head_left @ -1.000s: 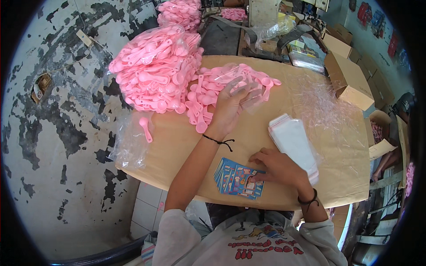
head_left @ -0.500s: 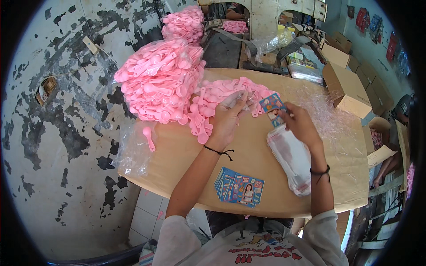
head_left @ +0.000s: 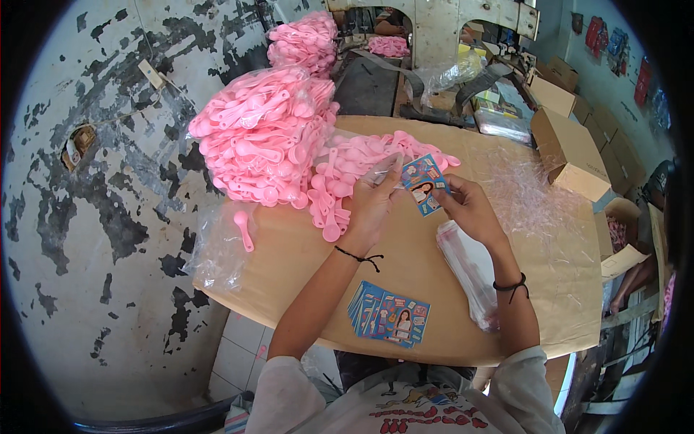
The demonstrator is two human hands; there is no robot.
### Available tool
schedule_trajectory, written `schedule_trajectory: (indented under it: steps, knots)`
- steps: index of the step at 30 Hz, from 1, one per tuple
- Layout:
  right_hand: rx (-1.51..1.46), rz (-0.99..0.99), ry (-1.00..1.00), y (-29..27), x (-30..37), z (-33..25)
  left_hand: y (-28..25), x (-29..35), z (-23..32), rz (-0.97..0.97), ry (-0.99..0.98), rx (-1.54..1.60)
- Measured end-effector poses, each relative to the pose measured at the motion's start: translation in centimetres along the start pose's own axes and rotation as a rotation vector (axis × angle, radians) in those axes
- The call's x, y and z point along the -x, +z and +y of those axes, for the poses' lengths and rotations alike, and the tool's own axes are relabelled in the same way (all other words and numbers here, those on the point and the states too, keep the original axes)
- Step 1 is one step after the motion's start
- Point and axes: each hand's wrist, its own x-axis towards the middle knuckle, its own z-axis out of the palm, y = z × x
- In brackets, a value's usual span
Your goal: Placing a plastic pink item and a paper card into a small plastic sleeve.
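Observation:
My left hand (head_left: 372, 210) pinches a small clear plastic bag (head_left: 379, 171) above the middle of the table. Just to its right, my right hand (head_left: 468, 210) grips a blue printed card (head_left: 425, 184) by its right edge, the card's left edge close to the bag. A fanned stack of similar blue cards (head_left: 392, 315) lies near the table's front edge. Beneath my right forearm lies a pile of flat clear plastic bags (head_left: 466, 271). Loose pink plastic measuring spoons (head_left: 354, 155) are heaped behind my left hand.
Large clear sacks of pink spoons (head_left: 253, 137) stand at the back left. A single pink spoon (head_left: 244, 230) lies by crumpled plastic (head_left: 217, 246). Thin clear plastic scraps (head_left: 531, 181) cover the right side, near an open cardboard box (head_left: 567, 155). A person's leg shows at far right.
My right hand has brought the card left, up against the bag in my left hand, and its printed face now shows more fully. The left hand has stayed nearly in place.

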Motion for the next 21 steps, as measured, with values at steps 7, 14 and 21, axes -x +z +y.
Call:
schedule_trajectory:
  steps: [7, 14, 21]
  knots:
    - [0.182, -0.071, -0.097, -1.1, -0.4, -0.1, 0.7, 0.7, 1.0, -0.097, -0.033, -0.265]
    - [-0.047, -0.032, -0.057, 0.6, -1.5, -2.4, 1.0, 0.9, -1.0, -0.185, 0.142, -0.217]
    - [-0.04, -0.002, -0.118, 2.9, -2.3, -1.2, -0.8, -0.1, 1.3, -0.229, 0.158, 0.033]
